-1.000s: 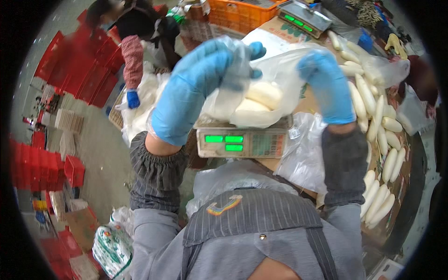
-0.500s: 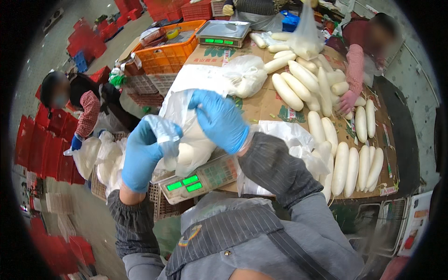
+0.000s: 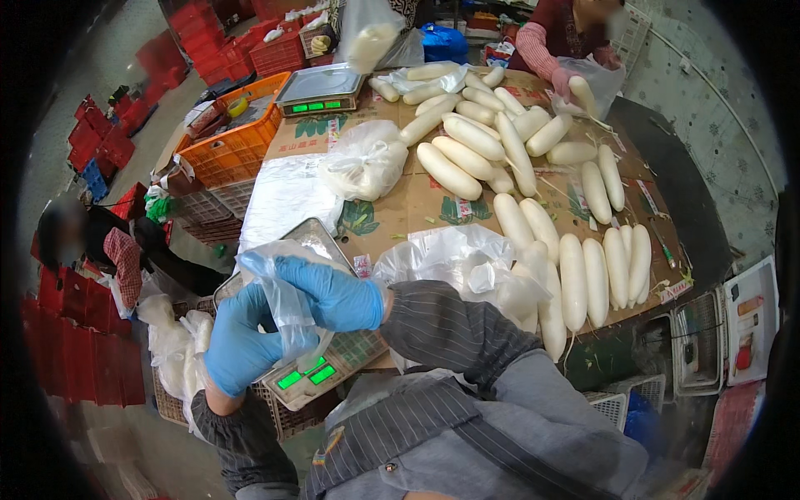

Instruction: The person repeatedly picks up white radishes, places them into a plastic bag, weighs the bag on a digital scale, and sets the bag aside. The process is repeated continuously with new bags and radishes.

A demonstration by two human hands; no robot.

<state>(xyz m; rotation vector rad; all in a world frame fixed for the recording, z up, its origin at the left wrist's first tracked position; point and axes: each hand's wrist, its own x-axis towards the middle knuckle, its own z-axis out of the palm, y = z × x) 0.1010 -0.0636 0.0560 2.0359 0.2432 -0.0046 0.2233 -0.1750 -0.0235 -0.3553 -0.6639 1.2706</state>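
Observation:
My left hand (image 3: 242, 337), in a blue glove, is closed around the gathered neck of a clear plastic bag (image 3: 289, 302). From the other side my right hand (image 3: 332, 293), also gloved in blue, pinches the same bag's plastic. Both are above a digital scale (image 3: 354, 354) with green lit digits, whose metal pan (image 3: 315, 237) shows behind them. The bag's contents are mostly hidden by my hands. A crumpled clear bag (image 3: 450, 258) lies right of my right hand, beside a row of white radishes (image 3: 573, 283).
Loose white radishes (image 3: 471, 137) are heaped on the cardboard-covered table (image 3: 392, 218). A filled bag (image 3: 367, 162), a second scale (image 3: 321, 87) and an orange crate (image 3: 237, 137) stand further off. A co-worker (image 3: 554, 46) at far right handles a radish and bag; another person (image 3: 125, 242) bends at left.
My hands have come closer together on the bag's neck, and the bag's lower part is less visible. The view has shifted. The far-right co-worker now holds a radish at a bag.

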